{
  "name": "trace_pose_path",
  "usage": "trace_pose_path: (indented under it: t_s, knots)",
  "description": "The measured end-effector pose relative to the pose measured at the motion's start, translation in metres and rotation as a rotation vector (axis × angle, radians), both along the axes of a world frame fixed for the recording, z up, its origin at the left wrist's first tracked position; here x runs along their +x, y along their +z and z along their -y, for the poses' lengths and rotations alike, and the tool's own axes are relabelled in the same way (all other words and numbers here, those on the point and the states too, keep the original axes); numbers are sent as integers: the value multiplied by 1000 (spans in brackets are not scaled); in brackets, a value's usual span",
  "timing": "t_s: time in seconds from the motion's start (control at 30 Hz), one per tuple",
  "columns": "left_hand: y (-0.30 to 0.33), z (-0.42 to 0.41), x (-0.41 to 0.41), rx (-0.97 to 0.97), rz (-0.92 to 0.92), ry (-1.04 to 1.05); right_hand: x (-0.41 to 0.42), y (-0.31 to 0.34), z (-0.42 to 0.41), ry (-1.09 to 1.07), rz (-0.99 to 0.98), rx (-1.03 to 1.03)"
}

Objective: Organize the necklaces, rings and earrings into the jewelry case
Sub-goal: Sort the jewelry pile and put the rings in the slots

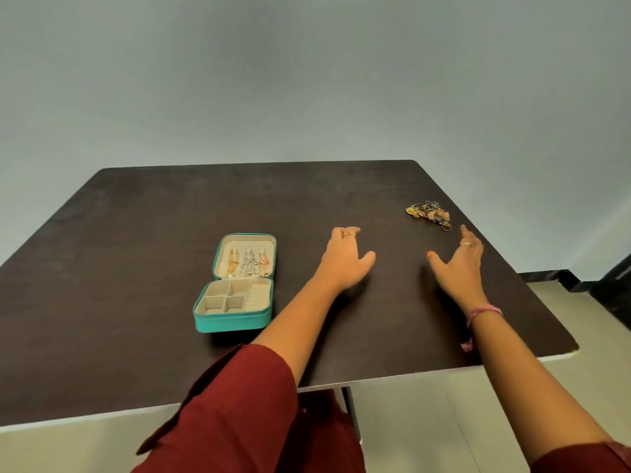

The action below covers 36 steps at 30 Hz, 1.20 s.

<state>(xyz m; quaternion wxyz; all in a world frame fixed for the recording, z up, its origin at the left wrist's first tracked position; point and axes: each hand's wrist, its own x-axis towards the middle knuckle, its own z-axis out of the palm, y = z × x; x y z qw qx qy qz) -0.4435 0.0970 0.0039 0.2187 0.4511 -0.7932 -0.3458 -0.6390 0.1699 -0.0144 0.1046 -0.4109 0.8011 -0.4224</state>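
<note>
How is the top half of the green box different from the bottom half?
The lid already has necklaces hanging in it; the base looks empty. The lid is one open panel lying back on the table; the base is split into small compartments. Both are teal outside and cream inside.

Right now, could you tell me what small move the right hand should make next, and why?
Probably reach forward to the pile and pick one piece. The right hand is open and empty just short of it, and the case lies open with bare compartments.

open teal case [235, 285]; jewelry heap [428, 213] well apart
</note>
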Motion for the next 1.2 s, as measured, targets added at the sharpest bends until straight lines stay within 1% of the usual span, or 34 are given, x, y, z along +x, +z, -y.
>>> trace_pose_path:
  t_s: [0.03, 0.07, 0.13, 0.2, 0.37, 0.57, 0.73, 0.9, 1.03, 1.2]
  knots:
    - [-7, -1, -6, 2, 0, 23, -10, -3, 3, 15, -1, 38]
    - [-14, -1, -12, -37, 19, 56, -19, -4, 8, 30, -7, 64]
    - [-22, -1, -21, -182, 103, 105, -35, -6, 21, 52, -23, 87]
    - [-27, -1, -24, -269, 169, 115, -46, -7, 37, 76, -61, 101]
    - [-35, 1, -30, -313, 209, 128, -74, -6, 82, 111, -164, 147]
    - [-39, 4, -33, -327, 221, 147, -94, -6, 125, 255, -268, 207]
    - [-40, 6, -34, -347, 241, 152, -96, -9, 132, 310, -326, 186]
    - [-39, 5, -35, -357, 255, 147, -82, -12, 122, 362, -347, 197]
    - [-34, 0, -33, -346, 192, 121, -62, -12, 106, 420, -372, 175]
    - [-26, -12, -25, -351, 26, 69, -30, -14, 81, 481, -383, 175]
